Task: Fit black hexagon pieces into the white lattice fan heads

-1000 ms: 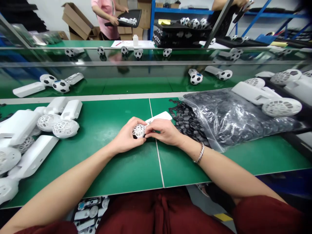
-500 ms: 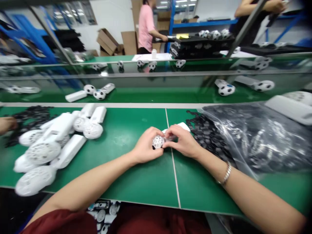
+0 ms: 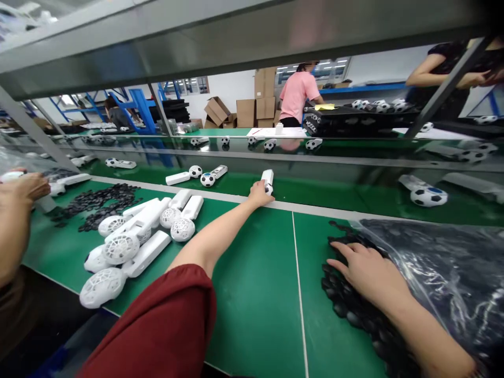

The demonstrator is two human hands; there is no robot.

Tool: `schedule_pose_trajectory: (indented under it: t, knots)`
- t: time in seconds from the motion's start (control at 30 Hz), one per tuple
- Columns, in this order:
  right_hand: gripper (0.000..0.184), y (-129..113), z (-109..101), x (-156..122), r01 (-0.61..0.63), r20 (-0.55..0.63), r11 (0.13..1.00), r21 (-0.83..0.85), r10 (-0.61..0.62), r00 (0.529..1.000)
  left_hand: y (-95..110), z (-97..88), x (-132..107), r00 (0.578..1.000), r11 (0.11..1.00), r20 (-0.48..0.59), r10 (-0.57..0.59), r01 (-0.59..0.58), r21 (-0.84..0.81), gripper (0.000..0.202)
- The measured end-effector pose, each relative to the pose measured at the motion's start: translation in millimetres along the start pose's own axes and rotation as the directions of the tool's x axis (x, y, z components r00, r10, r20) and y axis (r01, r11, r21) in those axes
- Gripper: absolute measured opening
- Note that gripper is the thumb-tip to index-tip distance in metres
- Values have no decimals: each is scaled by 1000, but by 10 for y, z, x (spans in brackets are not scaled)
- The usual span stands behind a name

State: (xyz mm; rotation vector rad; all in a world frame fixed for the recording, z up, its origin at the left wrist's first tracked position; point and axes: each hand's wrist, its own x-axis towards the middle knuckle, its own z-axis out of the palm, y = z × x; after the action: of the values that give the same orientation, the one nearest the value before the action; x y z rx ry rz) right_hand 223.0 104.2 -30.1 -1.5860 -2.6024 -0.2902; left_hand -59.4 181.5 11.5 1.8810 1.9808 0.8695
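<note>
My left hand (image 3: 260, 192) reaches far forward to the conveyor belt's near edge and is closed on a white hand-held fan with a football-patterned head (image 3: 268, 179), which stands out over the belt. My right hand (image 3: 366, 270) lies on a heap of small black pieces (image 3: 354, 310) spilling from a clear plastic bag (image 3: 444, 273), fingers stretched forward over them. Whether anything is pinched under the fingers is hidden.
A pile of white fans with bare mesh heads (image 3: 134, 239) lies left on the green table (image 3: 255, 294). More black pieces (image 3: 98, 202) lie beyond it. Finished fans (image 3: 197, 176) ride the belt (image 3: 334, 191). A co-worker's hand (image 3: 23, 186) is at far left; people stand behind.
Both hands held the fan together near the table's middle. Now my left hand has carried it forward to the belt, my right hand has moved onto the black pieces, and the view has tilted up.
</note>
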Motion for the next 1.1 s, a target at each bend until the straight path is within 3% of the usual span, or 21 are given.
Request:
schedule_pose_trajectory:
  t: [0.1, 0.23, 0.33, 0.43, 0.5, 0.57, 0.73, 0.83, 0.9, 0.97, 1.03, 1.1]
  knots:
    - [33, 52, 0, 13, 21, 81, 999, 30, -23, 996, -90, -208, -348, 996, 999, 80, 26, -29, 41, 74]
    - [28, 80, -5, 33, -1, 136, 998, 65, -7, 991, -247, -817, -1228, 977, 983, 203, 65, -98, 156, 77]
    - [23, 45, -64, 35, -19, 156, 998, 65, 9, 988, -455, -1286, -1767, 972, 805, 215, -97, -51, 591, 72]
    - [20, -19, -158, 41, -26, 188, 999, 28, 20, 982, -686, -1488, -2000, 959, 706, 194, -208, 10, 708, 65]
    - [20, -54, -208, 49, -35, 210, 999, 21, 30, 977, -749, -1440, -2021, 964, 716, 209, -164, -29, 697, 60]
    - [21, -69, -232, 58, -57, 219, 998, 37, 47, 974, -678, -1281, -1997, 974, 742, 211, -87, -78, 666, 55]
    - [21, -20, -226, 85, -146, 244, 982, 116, 114, 963, -99, -764, -1930, 960, 844, 269, 78, -207, 496, 60]
    - [19, 41, -221, 101, -182, 262, 963, 200, 127, 957, 163, -593, -1834, 881, 849, 413, 231, -390, 356, 70]
    - [15, 79, -218, 110, -187, 272, 954, 233, 120, 955, 219, -557, -1737, 791, 822, 525, 315, -503, 265, 74]
    - [10, 108, -212, 117, -183, 274, 950, 253, 111, 955, 213, -540, -1645, 729, 808, 585, 355, -554, 201, 72]
    - [7, 121, -201, 120, -181, 271, 945, 273, 105, 957, 198, -502, -1593, 719, 807, 589, 367, -561, 182, 69]
    - [7, 113, -192, 117, -180, 260, 940, 290, 104, 960, 210, -418, -1595, 756, 815, 552, 353, -538, 215, 69]
